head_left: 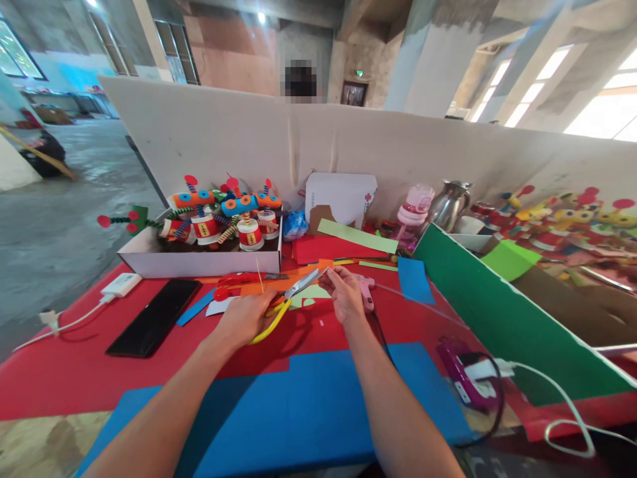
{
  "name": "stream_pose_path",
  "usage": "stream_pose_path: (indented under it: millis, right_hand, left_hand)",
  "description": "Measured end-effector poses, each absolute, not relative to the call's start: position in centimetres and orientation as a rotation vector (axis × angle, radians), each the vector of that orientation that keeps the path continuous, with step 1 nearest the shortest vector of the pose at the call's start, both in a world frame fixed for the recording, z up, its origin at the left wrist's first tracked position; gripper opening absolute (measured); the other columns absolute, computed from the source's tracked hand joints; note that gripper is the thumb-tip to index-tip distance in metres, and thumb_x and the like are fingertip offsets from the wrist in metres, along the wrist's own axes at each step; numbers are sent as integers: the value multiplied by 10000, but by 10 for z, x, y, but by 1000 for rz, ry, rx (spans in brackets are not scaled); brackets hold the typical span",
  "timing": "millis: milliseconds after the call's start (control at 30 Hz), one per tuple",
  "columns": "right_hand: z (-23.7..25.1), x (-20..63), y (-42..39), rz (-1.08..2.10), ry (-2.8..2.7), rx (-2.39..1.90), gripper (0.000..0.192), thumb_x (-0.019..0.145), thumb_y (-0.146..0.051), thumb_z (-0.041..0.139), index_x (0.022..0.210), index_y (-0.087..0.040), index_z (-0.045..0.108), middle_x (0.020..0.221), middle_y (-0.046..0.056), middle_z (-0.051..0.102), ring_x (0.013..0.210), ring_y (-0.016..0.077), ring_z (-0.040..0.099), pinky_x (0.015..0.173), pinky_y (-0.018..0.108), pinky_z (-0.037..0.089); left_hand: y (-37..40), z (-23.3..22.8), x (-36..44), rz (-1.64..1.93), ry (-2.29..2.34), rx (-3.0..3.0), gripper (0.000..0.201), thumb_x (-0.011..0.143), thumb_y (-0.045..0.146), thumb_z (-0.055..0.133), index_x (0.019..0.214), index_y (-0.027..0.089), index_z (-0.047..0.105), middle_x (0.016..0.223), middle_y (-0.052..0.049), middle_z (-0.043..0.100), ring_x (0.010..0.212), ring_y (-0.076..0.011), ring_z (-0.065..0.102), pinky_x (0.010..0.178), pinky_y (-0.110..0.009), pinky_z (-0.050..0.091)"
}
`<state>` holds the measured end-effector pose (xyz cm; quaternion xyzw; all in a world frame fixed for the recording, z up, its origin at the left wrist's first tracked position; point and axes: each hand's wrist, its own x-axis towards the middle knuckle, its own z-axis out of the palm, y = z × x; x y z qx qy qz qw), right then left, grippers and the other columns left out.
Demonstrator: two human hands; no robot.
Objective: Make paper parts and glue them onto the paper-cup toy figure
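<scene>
My left hand point(249, 315) is closed on a pair of scissors point(300, 285) with yellow handles, blades pointing up and to the right. A thin pale stick point(259, 275) rises just above that hand; I cannot tell if the fingers hold it. At the blade tips, my right hand point(345, 292) pinches a small pale piece of paper point(323, 273), mostly hidden by the fingers. Under the blades lie pale green paper scraps point(311, 295) and orange paper point(253, 289). Beside my right hand rests a pink glue gun point(367, 292).
A white box point(199, 263) of paper-cup figures stands at the back left, near a black phone point(154, 318). On the right are a green-sided box point(497, 325), a purple device point(468, 375) with cables and a metal jug point(450, 202). A white partition point(223, 139) runs behind.
</scene>
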<state>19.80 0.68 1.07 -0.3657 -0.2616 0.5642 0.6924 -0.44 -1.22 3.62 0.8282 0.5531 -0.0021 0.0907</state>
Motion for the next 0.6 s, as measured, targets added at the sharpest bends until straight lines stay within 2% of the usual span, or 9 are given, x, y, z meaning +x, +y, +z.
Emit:
stream_pose_path:
  millis: [367, 600]
  right_hand:
    - [12, 197, 6, 1268, -567, -811, 296, 522, -292, 845, 651, -194, 598, 607, -48, 661, 569, 90, 628, 611, 206, 526]
    - [12, 196, 6, 1256, -577, -832, 282, 557, -309, 828, 676, -199, 597, 624, -46, 656, 560, 96, 621, 612, 227, 532]
  left_hand:
    - [-14, 38, -4, 30, 1627, 2467, 303, 902, 402, 374, 1030, 213, 573, 843, -87, 705, 790, -264, 663, 553, -278, 345]
    - [-13, 38, -4, 39, 1621, 2446, 294, 901, 408, 395, 1025, 213, 577, 852, -84, 704, 804, -272, 661, 550, -282, 339]
